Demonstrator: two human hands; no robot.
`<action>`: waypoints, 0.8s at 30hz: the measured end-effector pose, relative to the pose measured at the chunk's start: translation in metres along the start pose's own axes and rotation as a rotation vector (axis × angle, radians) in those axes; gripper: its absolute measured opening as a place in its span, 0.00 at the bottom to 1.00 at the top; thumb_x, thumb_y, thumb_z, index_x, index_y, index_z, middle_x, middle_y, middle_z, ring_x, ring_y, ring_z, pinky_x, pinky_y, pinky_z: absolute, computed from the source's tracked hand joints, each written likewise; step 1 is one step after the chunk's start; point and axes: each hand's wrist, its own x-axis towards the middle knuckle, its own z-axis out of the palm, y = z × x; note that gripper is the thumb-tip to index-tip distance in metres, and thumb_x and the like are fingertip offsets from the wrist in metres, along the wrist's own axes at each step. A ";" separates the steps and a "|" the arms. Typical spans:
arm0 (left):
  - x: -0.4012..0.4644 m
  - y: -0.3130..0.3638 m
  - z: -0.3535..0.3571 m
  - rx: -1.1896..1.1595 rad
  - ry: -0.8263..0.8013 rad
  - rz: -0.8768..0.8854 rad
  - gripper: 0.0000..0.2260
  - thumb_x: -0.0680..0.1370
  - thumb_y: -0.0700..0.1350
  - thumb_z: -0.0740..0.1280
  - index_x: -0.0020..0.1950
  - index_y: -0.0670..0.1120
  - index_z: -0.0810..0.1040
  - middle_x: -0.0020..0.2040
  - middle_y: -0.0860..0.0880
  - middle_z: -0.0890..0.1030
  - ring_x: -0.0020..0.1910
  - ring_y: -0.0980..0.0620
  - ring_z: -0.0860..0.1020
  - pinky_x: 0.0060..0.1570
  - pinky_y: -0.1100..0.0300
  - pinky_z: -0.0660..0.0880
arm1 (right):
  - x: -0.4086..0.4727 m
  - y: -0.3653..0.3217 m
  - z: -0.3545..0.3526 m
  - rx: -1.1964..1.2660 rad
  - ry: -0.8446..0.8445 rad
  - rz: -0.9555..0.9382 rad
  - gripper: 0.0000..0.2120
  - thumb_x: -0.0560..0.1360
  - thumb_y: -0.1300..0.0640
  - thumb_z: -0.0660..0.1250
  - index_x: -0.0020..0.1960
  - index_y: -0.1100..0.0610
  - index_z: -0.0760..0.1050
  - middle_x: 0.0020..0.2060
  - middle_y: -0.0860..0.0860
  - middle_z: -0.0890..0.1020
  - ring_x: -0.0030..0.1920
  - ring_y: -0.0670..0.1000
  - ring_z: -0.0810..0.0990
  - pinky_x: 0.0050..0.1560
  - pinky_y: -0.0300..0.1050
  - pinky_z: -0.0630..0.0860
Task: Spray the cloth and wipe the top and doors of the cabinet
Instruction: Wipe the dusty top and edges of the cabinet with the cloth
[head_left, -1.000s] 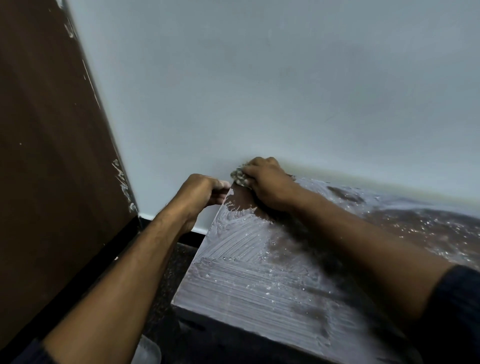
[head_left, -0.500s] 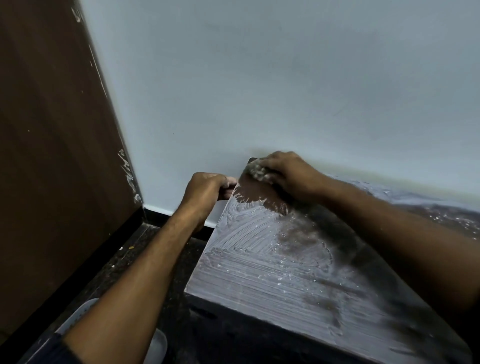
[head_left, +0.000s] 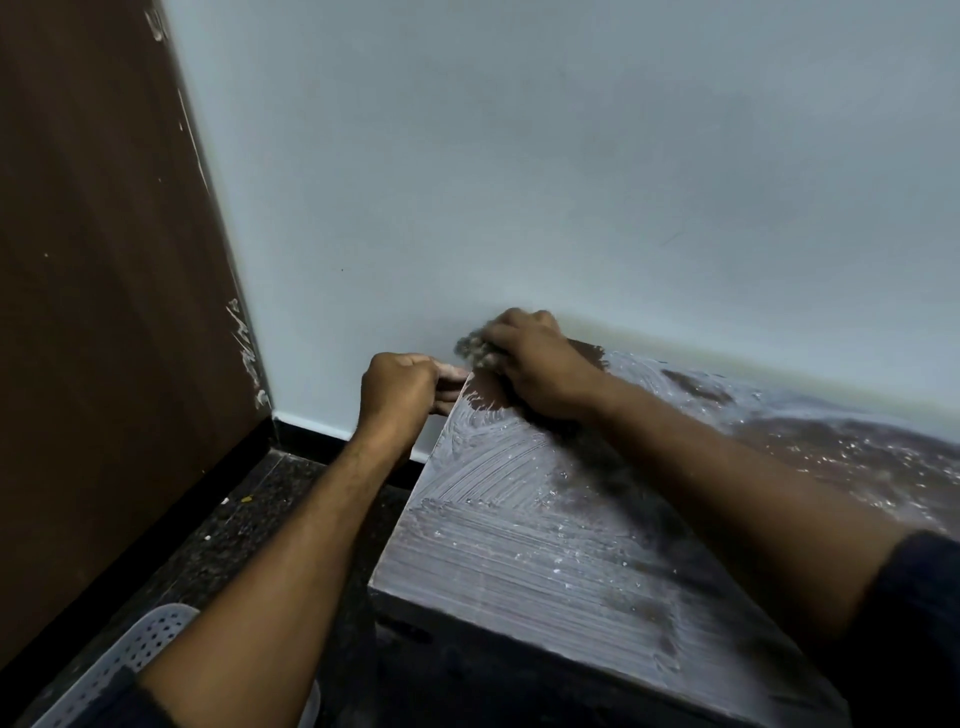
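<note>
Both hands are working the back-left corner of the cabinet top (head_left: 519, 540): my right hand (head_left: 540, 364) is pressing the bunched cloth (head_left: 475, 351) against the wall, my left hand (head_left: 402, 387) is gripping the top's side edge.

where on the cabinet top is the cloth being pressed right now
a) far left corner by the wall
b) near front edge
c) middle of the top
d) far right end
a) the right hand holds the cloth bunched on the cabinet top at its far left corner, right against the wall, while the left hand grips the left edge just beside it.
</note>
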 end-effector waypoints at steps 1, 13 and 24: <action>0.001 -0.002 0.000 0.001 0.053 -0.009 0.13 0.64 0.32 0.61 0.28 0.43 0.84 0.29 0.45 0.84 0.26 0.49 0.82 0.26 0.64 0.76 | -0.006 -0.007 0.002 0.033 -0.021 -0.090 0.16 0.81 0.56 0.62 0.68 0.52 0.75 0.63 0.54 0.76 0.63 0.59 0.71 0.68 0.53 0.65; 0.006 -0.005 -0.002 0.023 0.202 -0.002 0.15 0.71 0.33 0.58 0.42 0.44 0.83 0.33 0.45 0.83 0.28 0.49 0.80 0.30 0.59 0.77 | -0.022 -0.014 -0.004 0.086 -0.066 -0.236 0.14 0.79 0.55 0.63 0.64 0.54 0.78 0.56 0.54 0.80 0.57 0.54 0.75 0.61 0.48 0.69; 0.013 -0.010 0.005 0.046 -0.130 0.031 0.08 0.72 0.38 0.67 0.39 0.46 0.86 0.40 0.45 0.86 0.41 0.47 0.84 0.47 0.53 0.79 | -0.030 0.017 -0.009 0.061 -0.018 -0.133 0.16 0.80 0.57 0.64 0.67 0.56 0.76 0.57 0.57 0.79 0.58 0.55 0.74 0.61 0.46 0.67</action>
